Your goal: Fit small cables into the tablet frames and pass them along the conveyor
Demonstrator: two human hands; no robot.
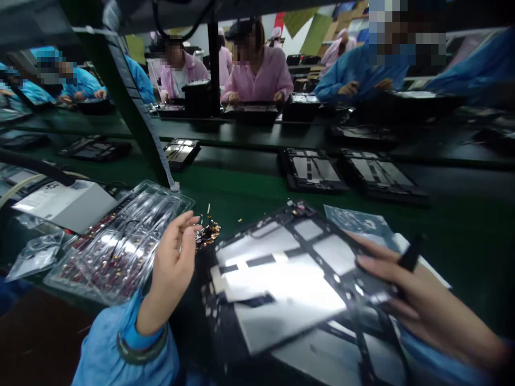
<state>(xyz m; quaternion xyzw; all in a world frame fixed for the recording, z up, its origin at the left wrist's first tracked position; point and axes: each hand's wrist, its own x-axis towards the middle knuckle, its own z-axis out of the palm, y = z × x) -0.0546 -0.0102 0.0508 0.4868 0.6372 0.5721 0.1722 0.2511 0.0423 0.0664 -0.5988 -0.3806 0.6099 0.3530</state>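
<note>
My right hand (406,281) grips the right edge of an opened tablet housing (289,268), which has a silver inner plate and a black frame. The housing is tilted above another tablet housing (322,354) beneath it. A dark stick-like object (412,252) juts up by my right hand, blurred; its kind is unclear. To the left of the raised housing, my left hand (175,262) hovers with loosely bent fingers and the thumb apart, nothing visible in it. Just beyond its fingertips lies a small heap of tiny copper-coloured and black parts (209,233).
Clear plastic trays (116,246) of small parts lie on the left beside a white box (66,203) and a plastic bag (36,254). More tablet housings (311,169) rest on the green bench (237,187) ahead. A slanted post (132,102) rises at left. Co-workers (257,75) sit opposite.
</note>
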